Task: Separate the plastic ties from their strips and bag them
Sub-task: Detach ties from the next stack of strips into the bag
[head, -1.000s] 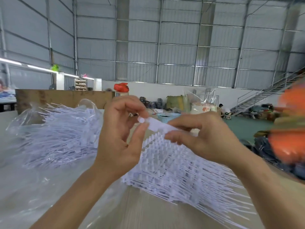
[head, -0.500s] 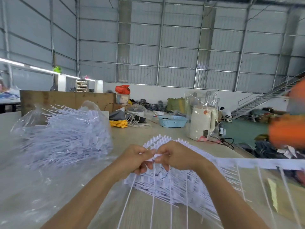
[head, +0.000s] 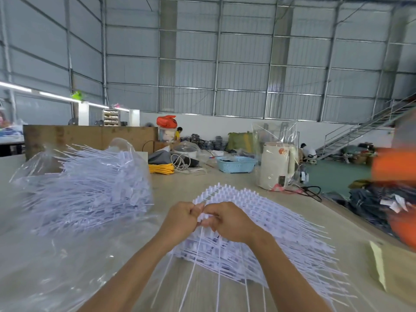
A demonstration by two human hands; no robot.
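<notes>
My left hand [head: 180, 219] and my right hand [head: 229, 221] meet at the middle of the view, both pinching one white strip of plastic ties [head: 203, 216]. Its thin white tails hang down toward me between my forearms. Just behind my hands lies a stack of white tie strips [head: 270, 224] on the table, tails fanning to the right. On the left a clear plastic bag [head: 90, 183] holds a big heap of loose white ties.
The wooden table [head: 180, 183] carries a white kettle in plastic wrap [head: 275, 167], a blue basket [head: 235, 164] and yellow cord [head: 161, 168] at the back. A person in orange [head: 396, 190] stands blurred at the right edge. A yellow paper [head: 378, 264] lies at right.
My hands dropped from chest height down to just above the stack, and now hold a strip with its tails hanging. The view tilted slightly; the person in orange shifted at right.
</notes>
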